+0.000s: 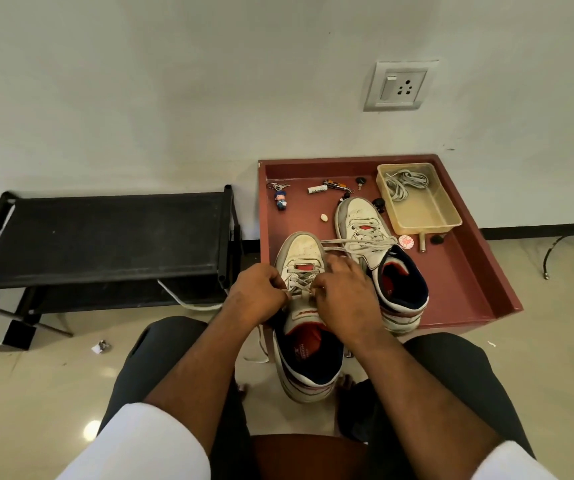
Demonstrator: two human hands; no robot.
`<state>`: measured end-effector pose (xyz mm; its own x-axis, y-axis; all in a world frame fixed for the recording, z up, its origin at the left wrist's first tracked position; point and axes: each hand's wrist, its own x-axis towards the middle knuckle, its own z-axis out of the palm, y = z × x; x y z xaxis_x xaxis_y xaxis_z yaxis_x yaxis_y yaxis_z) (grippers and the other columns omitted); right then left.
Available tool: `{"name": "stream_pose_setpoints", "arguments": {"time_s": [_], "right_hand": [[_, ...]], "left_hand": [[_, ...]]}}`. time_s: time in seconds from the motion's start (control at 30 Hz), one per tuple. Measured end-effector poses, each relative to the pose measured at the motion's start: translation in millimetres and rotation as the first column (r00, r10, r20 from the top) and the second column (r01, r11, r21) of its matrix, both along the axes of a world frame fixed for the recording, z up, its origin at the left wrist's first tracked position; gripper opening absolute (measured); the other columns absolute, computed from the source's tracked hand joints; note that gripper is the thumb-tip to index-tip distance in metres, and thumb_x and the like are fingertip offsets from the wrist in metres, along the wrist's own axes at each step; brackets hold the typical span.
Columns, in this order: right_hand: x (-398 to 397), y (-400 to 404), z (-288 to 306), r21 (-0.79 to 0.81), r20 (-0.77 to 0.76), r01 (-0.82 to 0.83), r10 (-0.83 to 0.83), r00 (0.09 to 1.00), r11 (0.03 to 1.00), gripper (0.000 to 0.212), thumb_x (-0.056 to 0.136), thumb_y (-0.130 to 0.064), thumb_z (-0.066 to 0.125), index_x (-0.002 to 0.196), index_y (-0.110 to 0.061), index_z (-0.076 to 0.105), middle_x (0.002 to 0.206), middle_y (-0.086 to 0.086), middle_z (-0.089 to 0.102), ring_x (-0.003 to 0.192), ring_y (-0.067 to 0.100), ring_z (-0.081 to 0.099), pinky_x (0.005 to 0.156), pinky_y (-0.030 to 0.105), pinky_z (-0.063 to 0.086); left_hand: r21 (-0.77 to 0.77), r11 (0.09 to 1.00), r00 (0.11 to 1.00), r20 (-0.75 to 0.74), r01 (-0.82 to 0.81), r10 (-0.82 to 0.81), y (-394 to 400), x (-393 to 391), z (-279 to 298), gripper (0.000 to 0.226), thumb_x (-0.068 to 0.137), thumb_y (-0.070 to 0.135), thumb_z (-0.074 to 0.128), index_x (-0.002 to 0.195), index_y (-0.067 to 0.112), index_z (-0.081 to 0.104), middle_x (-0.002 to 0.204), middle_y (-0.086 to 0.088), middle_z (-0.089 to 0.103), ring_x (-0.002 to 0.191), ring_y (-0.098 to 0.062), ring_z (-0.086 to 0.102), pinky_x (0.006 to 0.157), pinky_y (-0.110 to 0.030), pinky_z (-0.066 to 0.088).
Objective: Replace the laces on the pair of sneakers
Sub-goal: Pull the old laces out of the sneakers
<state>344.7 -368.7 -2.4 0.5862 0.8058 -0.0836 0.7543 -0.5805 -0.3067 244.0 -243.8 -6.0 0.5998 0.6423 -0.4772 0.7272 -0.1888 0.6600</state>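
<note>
I'm looking down at 2 white sneakers with red and navy linings. The near sneaker (304, 317) sits half off the front edge of the dark red tray table (465, 271), its heel out over my knees. My left hand (257, 292) is curled at the left side of its eyelets, fingers pinching the grey lace (301, 280) where it crosses the tongue. My right hand (344, 292) lies over the right side of the same lacing, fingers bent down onto it; I can't tell whether they actually grip the lace or only press it. The far sneaker (379, 258) stands fully on the tray just beside the near one, toe towards the wall, and its loose lace ends (354, 244) trail leftward over the toe of the near one.

At the tray's back right corner a clear plastic tub (420, 202) holds a bundle of pale spare laces (401, 183). A keychain with a small figure (280, 197), a white battery (316, 189) and a round red-and-white sticker (406, 241) lie on the tray. A black folding rack (105, 237) stands to the left, and a wall socket (399, 85) sits above.
</note>
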Motion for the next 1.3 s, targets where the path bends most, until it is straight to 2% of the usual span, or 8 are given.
{"name": "stream_pose_setpoints", "arguments": {"time_s": [0.2,0.47,0.6,0.67,0.73,0.83,1.0,1.3], "right_hand": [[3.0,-2.0,-0.2,-0.105,0.038,0.011,-0.007,0.999,0.994,0.023,0.088,-0.032,0.058,0.108,-0.021,0.065,0.13,-0.003,0.051,0.119,0.023,0.046,0.096,0.041,0.043],[2.0,-3.6,16.0,0.176,-0.758,0.492,-0.201,0.62,0.853,0.017,0.084,-0.016,0.073,0.07,-0.015,0.063,0.08,-0.003,0.067,0.076,0.01,0.061,0.068,0.023,0.048],[14.7,-14.3,50.9,0.363,-0.931,0.833,0.141,0.335,0.418,0.011,0.087,-0.011,0.064,0.078,-0.015,0.061,0.101,0.0,0.071,0.102,0.01,0.064,0.094,0.027,0.046],[21.9,-22.7,50.8,0.489,-0.855,0.784,0.033,0.517,0.381,0.008,0.089,-0.011,0.065,0.087,-0.017,0.061,0.1,-0.001,0.068,0.1,0.01,0.064,0.095,0.03,0.049],[20.2,-25.8,40.0,0.507,-0.572,0.559,-0.229,0.788,0.656,0.028,0.086,-0.014,0.07,0.111,-0.023,0.061,0.121,-0.001,0.06,0.117,0.014,0.055,0.102,0.034,0.045],[12.0,-17.8,23.1,0.29,-0.072,0.132,-0.116,0.991,0.948,0.052,0.086,-0.028,0.07,0.135,-0.028,0.052,0.146,-0.001,0.04,0.139,0.02,0.029,0.114,0.041,0.025],[4.3,-4.3,3.5,-0.079,-0.053,-0.013,0.009,0.999,0.997,0.034,0.092,-0.034,0.055,0.124,-0.027,0.062,0.137,-0.002,0.048,0.129,0.024,0.039,0.107,0.041,0.033],[-1.2,-4.5,4.0,0.325,-0.185,0.186,-0.13,0.974,0.927,0.01,0.088,-0.014,0.061,0.081,-0.02,0.056,0.098,-0.007,0.05,0.095,0.009,0.053,0.083,0.028,0.049]], "left_hand": [[0.016,1.0,1.0,-0.002,-0.011,0.011,0.0,1.2,-1.3,0.008,0.081,0.014,0.072,0.081,0.02,0.067,0.091,-0.003,0.069,0.08,-0.023,0.07,0.067,-0.041,0.062],[0.026,1.0,1.0,-0.008,-0.012,0.013,1.0,1.6,-3.3,0.009,0.083,0.015,0.071,0.081,0.022,0.067,0.092,-0.002,0.068,0.081,-0.021,0.07,0.068,-0.04,0.062],[0.012,1.0,1.0,-0.014,-0.009,0.01,1.1,2.9,-2.5,0.007,0.084,0.015,0.072,0.085,0.02,0.066,0.091,-0.002,0.068,0.078,-0.019,0.07,0.068,-0.039,0.063],[0.019,1.0,1.0,-0.014,-0.009,0.01,0.3,3.3,-1.9,0.007,0.084,0.015,0.072,0.084,0.02,0.067,0.09,-0.001,0.068,0.079,-0.018,0.07,0.07,-0.039,0.062],[0.028,1.0,1.0,-0.018,-0.011,0.012,-0.1,3.1,-1.3,0.008,0.083,0.015,0.072,0.083,0.02,0.067,0.09,-0.001,0.068,0.08,-0.018,0.069,0.071,-0.04,0.062],[0.025,1.0,1.0,-0.016,0.004,-0.004,-0.6,2.7,0.0,0.008,0.084,0.012,0.07,0.083,0.02,0.066,0.09,-0.002,0.068,0.08,-0.02,0.069,0.071,-0.041,0.062],[0.027,1.0,1.0,-0.008,0.009,-0.009,-1.5,1.2,1.2,0.009,0.084,0.013,0.07,0.081,0.02,0.067,0.09,-0.003,0.069,0.08,-0.021,0.07,0.071,-0.042,0.062],[0.041,0.999,1.0,-0.014,-0.004,0.005,-3.9,2.5,2.6,0.008,0.083,0.013,0.07,0.081,0.021,0.067,0.09,-0.002,0.069,0.08,-0.022,0.069,0.071,-0.042,0.062]]}}
